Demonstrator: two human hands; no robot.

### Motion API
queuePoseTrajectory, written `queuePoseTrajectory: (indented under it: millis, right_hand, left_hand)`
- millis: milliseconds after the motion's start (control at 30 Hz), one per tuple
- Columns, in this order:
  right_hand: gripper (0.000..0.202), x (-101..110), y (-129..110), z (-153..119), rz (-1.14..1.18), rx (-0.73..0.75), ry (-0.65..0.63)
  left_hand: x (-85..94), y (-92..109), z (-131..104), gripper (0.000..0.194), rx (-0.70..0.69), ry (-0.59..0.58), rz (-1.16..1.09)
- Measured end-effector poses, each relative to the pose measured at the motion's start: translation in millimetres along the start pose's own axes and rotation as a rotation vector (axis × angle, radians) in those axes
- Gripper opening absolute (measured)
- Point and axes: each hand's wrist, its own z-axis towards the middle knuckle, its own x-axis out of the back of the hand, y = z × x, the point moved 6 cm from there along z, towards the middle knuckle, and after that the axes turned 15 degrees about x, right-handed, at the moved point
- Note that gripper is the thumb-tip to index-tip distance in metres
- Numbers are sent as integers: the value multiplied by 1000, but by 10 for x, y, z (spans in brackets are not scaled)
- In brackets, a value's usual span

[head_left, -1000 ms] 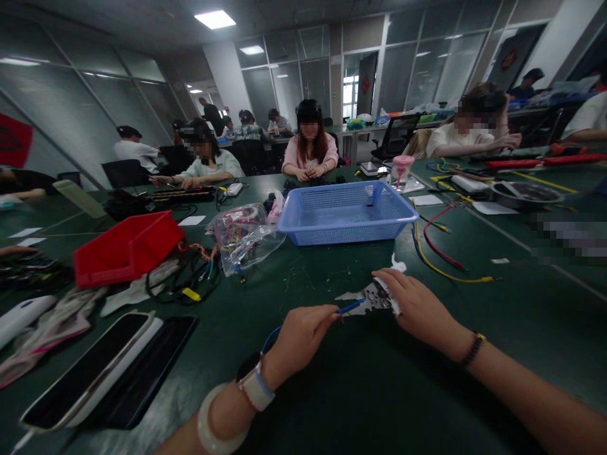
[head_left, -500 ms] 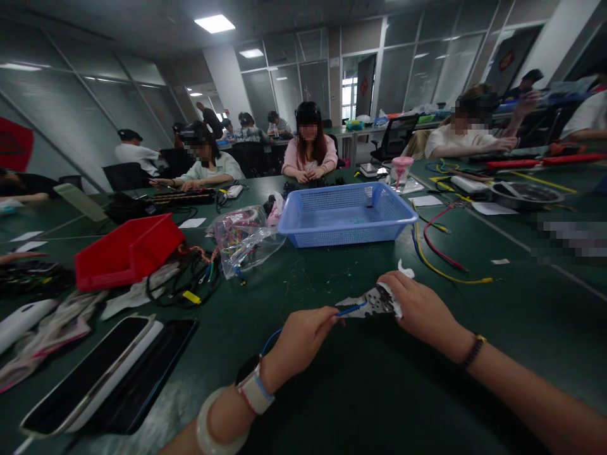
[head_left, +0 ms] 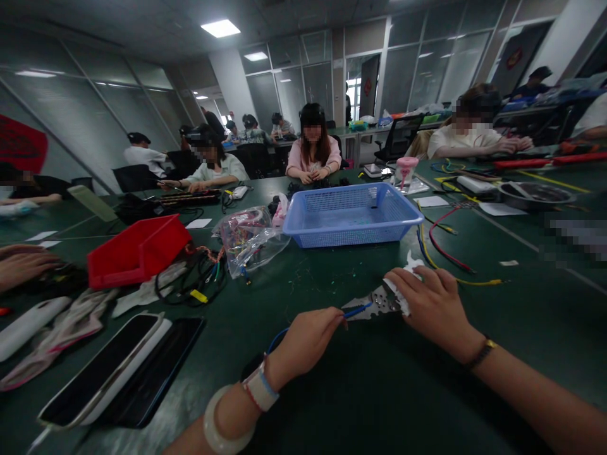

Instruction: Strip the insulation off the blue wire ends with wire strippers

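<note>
My left hand (head_left: 310, 341) pinches a blue wire (head_left: 356, 310) near its end, the rest of which runs back past my wrist. The wire's end lies along the metal jaws of a wire stripper (head_left: 379, 302). Around the stripper's handles my right hand (head_left: 429, 309) is closed, with crumpled white tissue or wrapping (head_left: 413, 262) showing between the fingers and the tool. The handles themselves are mostly hidden by that hand. Both hands are just above the green table (head_left: 303, 379). Whether the jaws grip the wire is too small to tell.
Beyond my hands is a blue plastic basket (head_left: 353, 237). Leftward lie a clear bag of wires (head_left: 251, 243), a red bin (head_left: 137, 253), black cables (head_left: 208, 278), phones (head_left: 107, 366) and a glove (head_left: 71, 341). Red and yellow wires (head_left: 446, 246) lie right. Several people sit around the tables.
The fingers of my right hand have lifted and loosened somewhat on the handles, showing more white material. The whole view has shifted slightly. A co-worker's hand reaches further in at the left edge.
</note>
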Motion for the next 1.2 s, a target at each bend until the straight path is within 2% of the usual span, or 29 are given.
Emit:
queuePoseTrajectory:
  millis: [133, 333, 600, 900, 1200]
  right_hand:
    - [35, -12, -15, -5, -1, 43, 63]
    - [35, -140, 28, -5, 177, 92, 13]
    - [39, -132, 35, -2, 188, 93, -9]
    - [43, -264, 45, -51, 334, -33, -127]
    - [66, -333, 48, -62, 408, -73, -101]
  left_hand:
    - [-11, 0, -5, 29, -17, 9, 28]
    - [-13, 14, -11, 30, -32, 4, 32]
    - [-5, 32, -24, 31, -45, 1, 25]
    - [1, 8, -12, 31, -25, 23, 9]
    - [4, -7, -16, 28, -46, 50, 9]
